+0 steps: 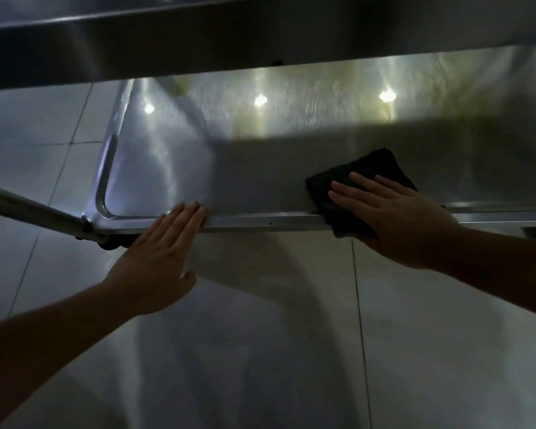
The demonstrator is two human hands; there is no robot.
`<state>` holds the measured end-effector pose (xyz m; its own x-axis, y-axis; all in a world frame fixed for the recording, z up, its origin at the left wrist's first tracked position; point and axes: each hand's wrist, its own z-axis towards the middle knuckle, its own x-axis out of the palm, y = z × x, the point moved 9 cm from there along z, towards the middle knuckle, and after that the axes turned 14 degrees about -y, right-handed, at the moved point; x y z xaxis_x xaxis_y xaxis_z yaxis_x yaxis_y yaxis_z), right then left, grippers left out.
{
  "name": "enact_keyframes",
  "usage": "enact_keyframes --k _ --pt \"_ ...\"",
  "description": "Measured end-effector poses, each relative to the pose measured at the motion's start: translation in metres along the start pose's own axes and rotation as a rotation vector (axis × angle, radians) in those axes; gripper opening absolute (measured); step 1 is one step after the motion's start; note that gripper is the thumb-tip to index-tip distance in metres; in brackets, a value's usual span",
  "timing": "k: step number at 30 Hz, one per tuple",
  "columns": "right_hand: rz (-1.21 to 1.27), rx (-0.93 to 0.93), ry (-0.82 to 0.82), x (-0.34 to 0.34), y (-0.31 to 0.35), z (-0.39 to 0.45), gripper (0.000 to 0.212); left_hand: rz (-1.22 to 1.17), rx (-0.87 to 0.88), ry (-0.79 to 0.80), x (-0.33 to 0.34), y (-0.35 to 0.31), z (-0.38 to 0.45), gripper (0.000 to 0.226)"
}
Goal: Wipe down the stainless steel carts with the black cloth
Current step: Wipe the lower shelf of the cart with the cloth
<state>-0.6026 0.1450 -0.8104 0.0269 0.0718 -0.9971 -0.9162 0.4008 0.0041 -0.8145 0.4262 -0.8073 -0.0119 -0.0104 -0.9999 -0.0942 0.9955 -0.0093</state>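
Cloth work was mid-swing on the lower shelf (pixel 260 168) of the cart. The black cloth (pixel 362 171) sat folded at about 3 o'clock in the view, draped over the shelf's front rim (pixel 260 218) with part of it hanging just below the edge. The right hand (pixel 393 215) lay flat on top of it, fingers straight and pointing toward 10 o'clock, pressing it into the steel rather than clutching it. The left hand (pixel 155 261) was down at 8 o'clock, also flat and holding nothing, fingertips resting on the same rim near the shelf's rounded corner, looked like bracing so the cart wouldn't roll.

Upper shelf (pixel 136 44) loomed across 12 o'clock, a cart leg (pixel 28 209) ran in from 9, and tiled floor (pixel 415 335) showed below. Ceiling lights glared off the lower shelf, so honestly I couldn't tell which patches were already clean.

My read: the step was wiping the lower shelf and its front edge. The next move probably called for sliding the cloth toward 9 o'clock along the rim with steady downward pressure, the other hand kept planted, and care that the overhanging flap didn't slip off the edge.
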Motion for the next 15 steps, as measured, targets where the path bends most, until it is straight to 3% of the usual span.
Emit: enact_keyframes --k 6,11,15 --pt "-0.029 0.029 0.012 -0.003 -0.034 -0.026 0.07 0.078 0.028 -0.034 -0.012 -0.027 0.011 0.106" --pt "-0.012 0.023 -0.002 -0.002 -0.033 -0.025 0.07 -0.012 0.239 -0.071 -0.026 -0.118 0.066 0.106" --pt "0.002 0.035 -0.04 -0.001 -0.033 -0.027 0.071 -0.089 0.233 -0.13 -0.016 -0.202 0.103 0.108"
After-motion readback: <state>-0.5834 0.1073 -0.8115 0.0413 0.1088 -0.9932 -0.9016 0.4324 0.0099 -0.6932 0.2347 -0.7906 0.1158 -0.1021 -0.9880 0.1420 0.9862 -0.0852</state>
